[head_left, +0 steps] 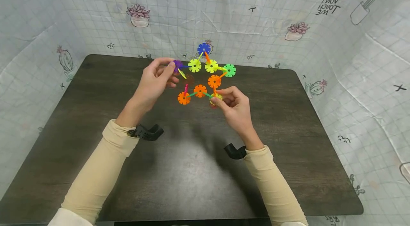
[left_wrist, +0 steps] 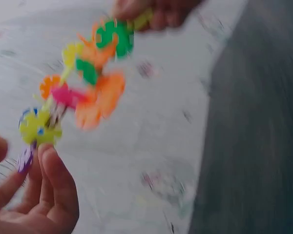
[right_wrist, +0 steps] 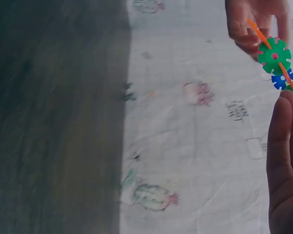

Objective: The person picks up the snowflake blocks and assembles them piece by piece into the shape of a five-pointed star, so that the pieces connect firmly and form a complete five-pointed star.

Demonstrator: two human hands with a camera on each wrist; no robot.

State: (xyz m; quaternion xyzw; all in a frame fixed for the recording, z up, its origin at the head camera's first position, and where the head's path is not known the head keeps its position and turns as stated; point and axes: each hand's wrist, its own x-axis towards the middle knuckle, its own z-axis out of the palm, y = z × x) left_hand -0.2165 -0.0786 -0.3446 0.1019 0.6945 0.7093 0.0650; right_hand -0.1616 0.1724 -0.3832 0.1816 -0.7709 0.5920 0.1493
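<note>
A ring of interlocking notched plastic discs is held up above the table between both hands. Its discs are orange, yellow, green, blue, purple and pink; some stand edge-on between flat ones. My left hand pinches the purple disc at the ring's left side. At the lower right, my right hand pinches a yellow disc between thumb and fingers. A blue disc forms the top point. In the left wrist view the discs look blurred, with the purple disc by the left fingers.
The dark wooden table lies below both arms. A pale grid-patterned cloth with drawn cacti and pots hangs behind and at the sides. Black straps with mounts sit at both wrists.
</note>
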